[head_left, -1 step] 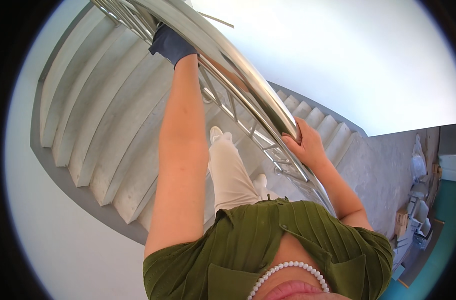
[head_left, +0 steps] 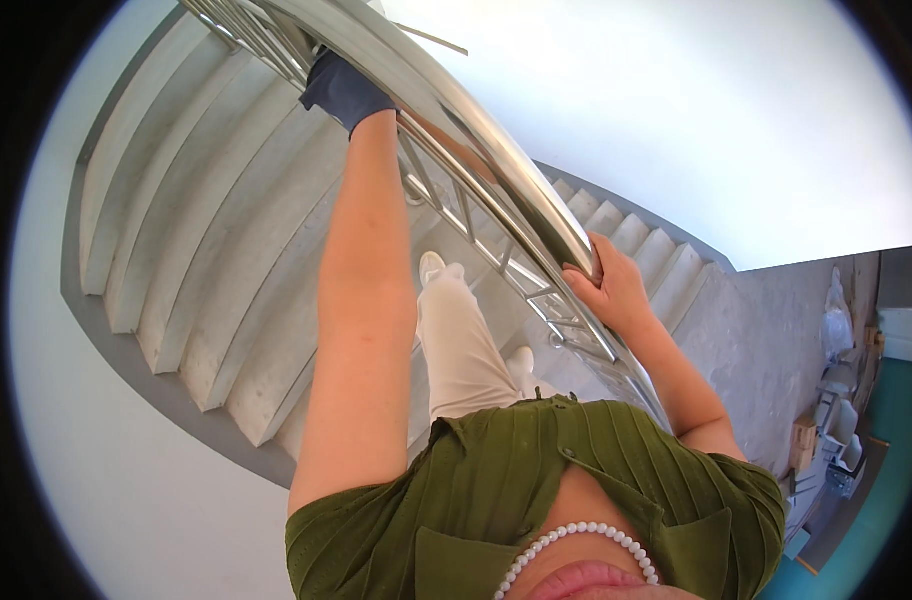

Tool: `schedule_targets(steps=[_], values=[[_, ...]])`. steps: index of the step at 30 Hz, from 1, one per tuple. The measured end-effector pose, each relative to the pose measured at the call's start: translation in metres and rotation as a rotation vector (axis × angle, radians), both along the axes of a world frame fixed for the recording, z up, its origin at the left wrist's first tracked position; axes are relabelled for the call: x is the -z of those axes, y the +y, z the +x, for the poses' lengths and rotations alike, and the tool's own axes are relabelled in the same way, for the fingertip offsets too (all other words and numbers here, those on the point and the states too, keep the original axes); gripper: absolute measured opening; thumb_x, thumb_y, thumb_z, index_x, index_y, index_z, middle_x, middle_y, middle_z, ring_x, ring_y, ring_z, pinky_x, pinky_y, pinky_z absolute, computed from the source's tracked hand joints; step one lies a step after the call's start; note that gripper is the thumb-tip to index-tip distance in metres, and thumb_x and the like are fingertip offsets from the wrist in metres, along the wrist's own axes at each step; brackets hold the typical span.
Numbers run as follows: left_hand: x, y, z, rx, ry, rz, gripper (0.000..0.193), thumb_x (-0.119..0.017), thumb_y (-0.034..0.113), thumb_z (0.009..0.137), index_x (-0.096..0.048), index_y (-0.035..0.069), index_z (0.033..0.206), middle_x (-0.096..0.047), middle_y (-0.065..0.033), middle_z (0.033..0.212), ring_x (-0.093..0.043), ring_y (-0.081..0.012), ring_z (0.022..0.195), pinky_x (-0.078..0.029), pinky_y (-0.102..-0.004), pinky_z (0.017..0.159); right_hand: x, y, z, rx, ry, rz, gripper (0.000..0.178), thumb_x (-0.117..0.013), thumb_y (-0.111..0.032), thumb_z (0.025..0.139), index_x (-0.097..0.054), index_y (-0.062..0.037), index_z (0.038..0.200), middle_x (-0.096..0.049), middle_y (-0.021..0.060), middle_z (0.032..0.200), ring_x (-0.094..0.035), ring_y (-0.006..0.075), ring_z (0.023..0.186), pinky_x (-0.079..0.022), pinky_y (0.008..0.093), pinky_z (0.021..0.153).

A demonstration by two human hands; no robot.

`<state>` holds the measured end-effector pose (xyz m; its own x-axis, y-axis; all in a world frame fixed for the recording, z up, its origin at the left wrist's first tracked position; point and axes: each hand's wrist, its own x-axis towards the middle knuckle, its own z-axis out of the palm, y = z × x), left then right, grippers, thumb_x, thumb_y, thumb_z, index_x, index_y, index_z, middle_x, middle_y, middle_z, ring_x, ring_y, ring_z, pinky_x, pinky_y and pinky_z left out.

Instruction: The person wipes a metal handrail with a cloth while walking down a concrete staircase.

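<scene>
A thick polished metal handrail (head_left: 456, 110) runs from the upper left down toward my right side. My right hand (head_left: 616, 288) is closed round its lower stretch, with the thumb on the near side and most fingers over the far side. My left arm is stretched far forward to the upper part of the same railing. Dark blue fabric (head_left: 348, 92), a cloth or a glove, covers my left hand at the handrail's underside, beside the thinner lower bars (head_left: 466, 215). The fingers of that hand are hidden.
Curved concrete steps (head_left: 241, 215) rise on the left along a grey-edged white wall (head_left: 166, 470). More steps (head_left: 631, 235) lie beyond the railing. My shoes (head_left: 432, 266) stand on the stairs. At the far right, a cardboard box (head_left: 803, 440) and other items are on the floor.
</scene>
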<state>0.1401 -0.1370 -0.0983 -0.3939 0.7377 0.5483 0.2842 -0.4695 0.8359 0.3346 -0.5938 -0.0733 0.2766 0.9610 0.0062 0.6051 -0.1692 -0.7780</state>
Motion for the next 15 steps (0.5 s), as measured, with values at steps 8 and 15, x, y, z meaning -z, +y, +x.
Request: schedule_targets(steps=[8,15], values=[[0.095,0.026,-0.008,0.552,-0.581,0.04,0.022,-0.052,0.02,0.105,-0.065,0.004,0.114,-0.07,-0.0109,0.111,-0.069,-0.0253,0.104,-0.055,-0.0408,0.089,0.0,0.002,-0.002,-0.023,-0.005,0.053,0.061,-0.08,-0.036,0.087,-0.06,-0.0014,0.134,-0.061,0.0106,0.078,-0.06,0.0253,0.068,-0.049,0.0378,0.066],[0.052,-0.107,0.035,0.892,-1.002,0.017,0.027,-0.042,0.03,0.111,-0.059,0.01,0.118,-0.065,-0.007,0.115,-0.065,-0.0226,0.109,-0.053,-0.0377,0.094,0.004,0.0,-0.002,-0.007,-0.045,0.072,0.061,-0.079,-0.039,0.088,-0.061,-0.0016,0.132,-0.061,0.0101,0.079,-0.061,0.0257,0.069,-0.05,0.0381,0.066]])
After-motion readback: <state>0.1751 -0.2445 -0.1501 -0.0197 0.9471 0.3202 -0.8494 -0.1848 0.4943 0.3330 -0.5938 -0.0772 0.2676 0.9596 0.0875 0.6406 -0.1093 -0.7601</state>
